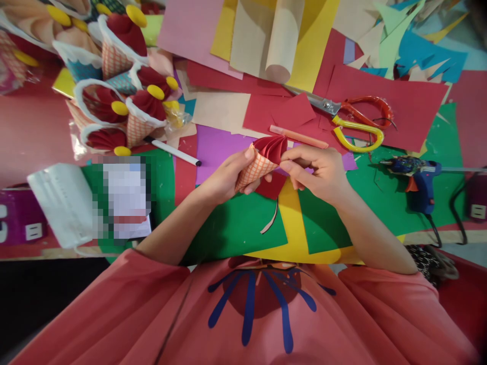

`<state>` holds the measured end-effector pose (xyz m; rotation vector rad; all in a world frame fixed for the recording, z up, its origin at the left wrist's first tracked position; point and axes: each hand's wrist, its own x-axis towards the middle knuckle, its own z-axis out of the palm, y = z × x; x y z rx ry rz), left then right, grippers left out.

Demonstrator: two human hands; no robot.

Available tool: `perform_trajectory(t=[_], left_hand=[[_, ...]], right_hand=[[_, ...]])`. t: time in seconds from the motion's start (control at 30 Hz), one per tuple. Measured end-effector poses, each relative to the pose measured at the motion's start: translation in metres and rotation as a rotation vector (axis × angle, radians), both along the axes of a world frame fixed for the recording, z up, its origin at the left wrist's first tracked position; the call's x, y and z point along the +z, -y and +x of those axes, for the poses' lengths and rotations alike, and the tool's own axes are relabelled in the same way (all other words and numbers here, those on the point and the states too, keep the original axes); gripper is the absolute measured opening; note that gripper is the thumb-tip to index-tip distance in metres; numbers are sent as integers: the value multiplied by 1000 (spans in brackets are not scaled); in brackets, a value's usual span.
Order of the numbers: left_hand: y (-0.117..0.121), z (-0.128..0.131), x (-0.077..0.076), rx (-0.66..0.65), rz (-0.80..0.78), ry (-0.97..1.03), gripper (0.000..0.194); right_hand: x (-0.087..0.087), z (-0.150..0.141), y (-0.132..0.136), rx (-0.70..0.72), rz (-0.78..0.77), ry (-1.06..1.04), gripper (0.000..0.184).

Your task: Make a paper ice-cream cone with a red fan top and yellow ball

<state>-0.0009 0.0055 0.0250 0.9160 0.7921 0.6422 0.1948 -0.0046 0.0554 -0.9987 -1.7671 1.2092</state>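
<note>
An orange-and-white checked paper cone (pixel 255 171) is tilted in my left hand (pixel 225 177), whose thumb lies along its upper side while the fingers wrap underneath. Folded red paper (pixel 271 147) fills the cone's wide mouth in pleats. My right hand (pixel 320 171) is closed in a pinch at the right edge of that red paper, thumb and forefinger together. Just behind the cone lies a pinkish-orange stick (pixel 299 137), perhaps a glue stick or pen. A purple sheet (pixel 213 147) is partly hidden under my hands.
Scissors (pixel 338 109) with red and yellow handles lie behind my right hand. A blue glue gun (pixel 424 187) with a cord is at the right. Several finished cones (pixel 144 116) stand back left, near a marker (pixel 175 153), a phone (pixel 127 197) and a white packet (pixel 63 203).
</note>
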Motion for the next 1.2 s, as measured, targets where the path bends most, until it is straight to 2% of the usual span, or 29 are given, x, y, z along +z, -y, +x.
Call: perform_trajectory(t=[0.1, 0.23, 0.43, 0.53, 0.7, 0.93, 1.2], left_hand=[[0, 1, 0, 32, 6, 11, 62], [1, 1, 0, 26, 14, 12, 62], [2, 1, -8, 160, 205, 37, 52], [3, 2, -14, 155, 323, 5, 56], [3, 2, -20, 133, 434, -40, 51], [0, -1, -34, 161, 698, -134, 55], [0, -4, -37, 132, 765, -205, 56]], right_hand=[[-1, 0, 0, -7, 52, 22, 6], [-3, 1, 0, -32, 86, 49, 7], [-7, 0, 4, -239, 131, 46, 8], [-8, -2, 5, -229, 178, 68, 9], [-6, -6, 6, -225, 213, 116, 7], [-5, -6, 5, -215, 181, 157, 10], [-7, -8, 6, -168, 66, 90, 16]])
